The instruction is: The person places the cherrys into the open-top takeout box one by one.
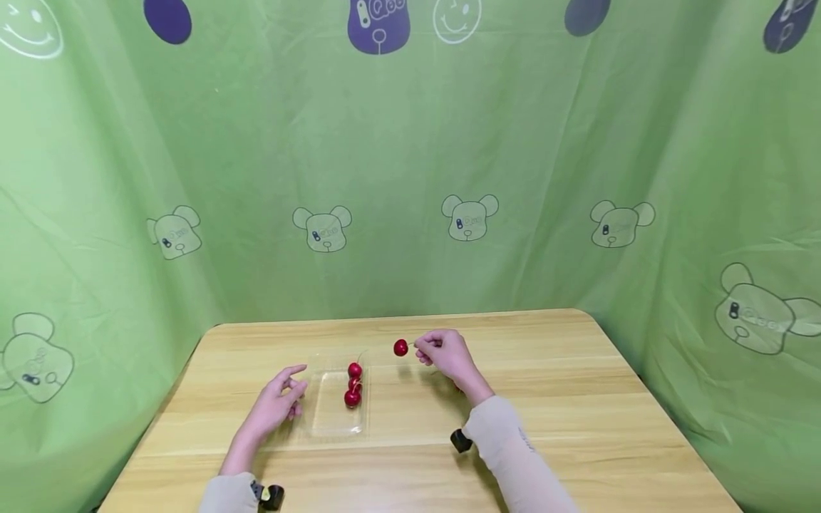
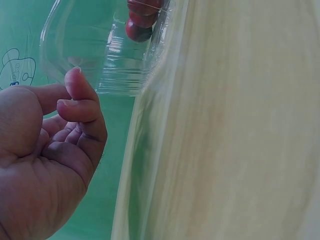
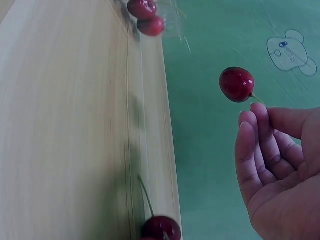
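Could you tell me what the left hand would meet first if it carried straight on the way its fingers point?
Most likely the clear plastic tray wall: the left hand points right at it, though depth is uncertain.

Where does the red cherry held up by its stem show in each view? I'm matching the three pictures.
Head: the red cherry held by its stem is just above centre of the wooden table, left of the right hand.
Left wrist: not in it.
Right wrist: upper right, above the fingertips.
Shared landmark: the clear plastic tray with cherries, at the top of both wrist views.
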Tool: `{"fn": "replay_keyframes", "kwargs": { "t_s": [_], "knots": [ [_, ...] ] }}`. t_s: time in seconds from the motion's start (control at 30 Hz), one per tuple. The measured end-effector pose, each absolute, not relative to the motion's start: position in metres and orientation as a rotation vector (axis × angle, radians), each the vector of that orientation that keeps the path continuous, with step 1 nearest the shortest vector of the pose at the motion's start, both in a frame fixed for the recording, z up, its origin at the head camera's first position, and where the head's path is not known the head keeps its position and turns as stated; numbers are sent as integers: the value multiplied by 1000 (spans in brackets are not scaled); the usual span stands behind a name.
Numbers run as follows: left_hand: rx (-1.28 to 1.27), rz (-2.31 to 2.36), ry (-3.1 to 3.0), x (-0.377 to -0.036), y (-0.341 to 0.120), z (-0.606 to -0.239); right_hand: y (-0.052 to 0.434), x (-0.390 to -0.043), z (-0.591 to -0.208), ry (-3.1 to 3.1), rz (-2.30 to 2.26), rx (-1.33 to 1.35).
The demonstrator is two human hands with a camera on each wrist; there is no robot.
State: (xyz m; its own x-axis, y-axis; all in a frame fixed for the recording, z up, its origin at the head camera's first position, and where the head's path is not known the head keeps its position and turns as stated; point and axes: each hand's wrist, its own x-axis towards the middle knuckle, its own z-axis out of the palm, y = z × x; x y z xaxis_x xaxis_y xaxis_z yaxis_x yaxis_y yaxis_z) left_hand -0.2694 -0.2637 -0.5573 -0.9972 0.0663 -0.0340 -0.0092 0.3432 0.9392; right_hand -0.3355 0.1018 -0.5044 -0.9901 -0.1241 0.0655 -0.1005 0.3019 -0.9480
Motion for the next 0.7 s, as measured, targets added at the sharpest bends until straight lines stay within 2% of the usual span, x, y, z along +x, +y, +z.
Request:
{"fn": "replay_keyframes", "kwargs": {
  "t_s": [0.7],
  "knots": [
    [70, 1769, 2518, -268, -262, -558, 50, -337, -508, 2466, -1754, -362]
  ]
}}
